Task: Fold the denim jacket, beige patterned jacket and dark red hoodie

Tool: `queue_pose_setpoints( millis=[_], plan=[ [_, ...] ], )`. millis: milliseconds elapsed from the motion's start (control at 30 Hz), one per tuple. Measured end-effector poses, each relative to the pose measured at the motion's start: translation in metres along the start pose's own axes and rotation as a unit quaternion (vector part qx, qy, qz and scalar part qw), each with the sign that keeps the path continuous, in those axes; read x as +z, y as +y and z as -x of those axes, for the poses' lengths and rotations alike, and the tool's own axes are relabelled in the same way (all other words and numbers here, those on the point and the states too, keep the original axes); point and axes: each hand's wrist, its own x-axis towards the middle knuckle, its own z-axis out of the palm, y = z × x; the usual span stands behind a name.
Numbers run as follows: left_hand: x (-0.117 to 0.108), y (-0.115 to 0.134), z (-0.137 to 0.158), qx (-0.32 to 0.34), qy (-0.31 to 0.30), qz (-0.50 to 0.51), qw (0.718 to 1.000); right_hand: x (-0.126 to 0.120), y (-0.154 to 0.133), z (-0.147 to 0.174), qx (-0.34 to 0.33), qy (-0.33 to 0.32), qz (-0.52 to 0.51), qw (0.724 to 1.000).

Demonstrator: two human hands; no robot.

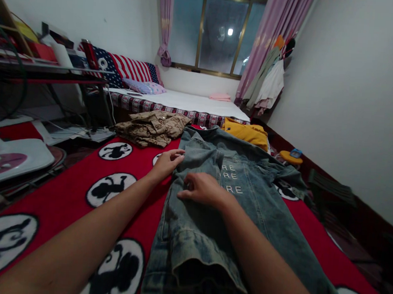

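Red blanket (63, 205) underlies denim jacket (263, 195); sleeve (198, 222) hides some lettering (234, 189).

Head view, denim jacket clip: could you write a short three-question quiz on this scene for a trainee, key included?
1. Which is nearer the white letters on the denim jacket: the left grip or the right grip?
2. The blanket beneath it is mainly: A) blue, B) red, C) yellow.
3. True or false: in this view, the yellow cloth lies right of the brown patterned cloth.

Key: 1. right grip; 2. B; 3. true.
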Motion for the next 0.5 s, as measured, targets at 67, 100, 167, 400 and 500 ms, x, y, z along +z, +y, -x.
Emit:
queue_pose_setpoints(
  millis=[67, 100, 167, 400, 500],
  plan=[
    [0.0, -0.003, -0.006, -0.003, 0.008, 0.0, 1.0, 0.011, -0.011, 0.001, 0.002, 0.006, 0.034, 0.999],
    [0.0, -0.003, -0.011, 0.0, 0.014, -0.016, 1.0, 0.015, -0.014, 0.001, 0.009, 0.012, 0.045, 0.999],
    [0.002, -0.004, -0.027, 0.012, 0.029, -0.072, 0.997, 0.019, -0.017, 0.001, 0.017, 0.011, 0.053, 0.998],
    [0.029, 0.011, -0.108, 0.078, 0.028, -0.198, 0.977, 0.026, -0.018, 0.002, 0.015, 0.039, 0.068, 0.997],
    [0.049, 0.02, -0.133, 0.144, -0.064, -0.271, 0.95, 0.028, -0.018, 0.003, 0.019, 0.045, 0.051, 0.998]
  ],
)
